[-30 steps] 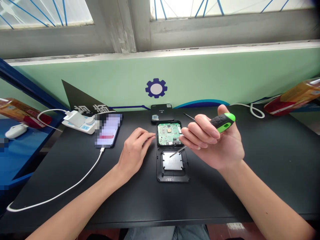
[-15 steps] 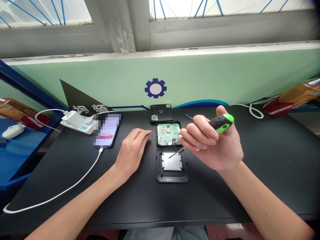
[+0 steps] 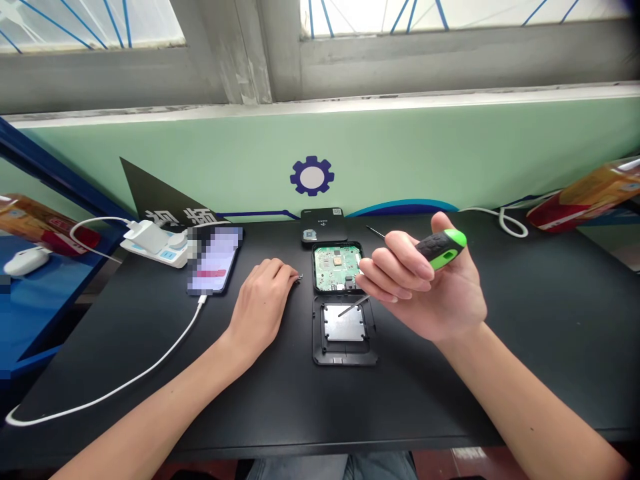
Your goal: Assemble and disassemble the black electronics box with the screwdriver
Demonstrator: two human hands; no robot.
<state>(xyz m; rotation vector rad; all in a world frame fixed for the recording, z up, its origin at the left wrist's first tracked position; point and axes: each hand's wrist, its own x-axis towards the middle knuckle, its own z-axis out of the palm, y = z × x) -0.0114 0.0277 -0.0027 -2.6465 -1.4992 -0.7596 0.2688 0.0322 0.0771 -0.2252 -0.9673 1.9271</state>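
My right hand [image 3: 425,287] is wrapped around a screwdriver [image 3: 447,249] with a green and black handle. Its shaft runs out below my fingers, the tip over the silver metal plate [image 3: 345,328] of a black plastic cover [image 3: 345,361]. Beyond this cover lies an open black case with a green circuit board [image 3: 330,267], its right edge partly behind my fingers. My left hand [image 3: 263,297] rests on the desk left of the case, fingers together and closed. Small metal pieces, seemingly screws [image 3: 301,277], show at its fingertips; whether they are pinched is hidden.
Against the wall lies a black box lid [image 3: 324,227]. Another thin metal shaft [image 3: 375,232] sticks out behind my right hand. To the left are a phone [image 3: 215,260] on a white cable [image 3: 170,352] and a power strip [image 3: 157,250]. A white cable loop [image 3: 513,223] lies at back right.
My left hand has drawn back slightly and lowered its fingers, so more of the small metal pieces shows. My right hand and the screwdriver are nearly still.
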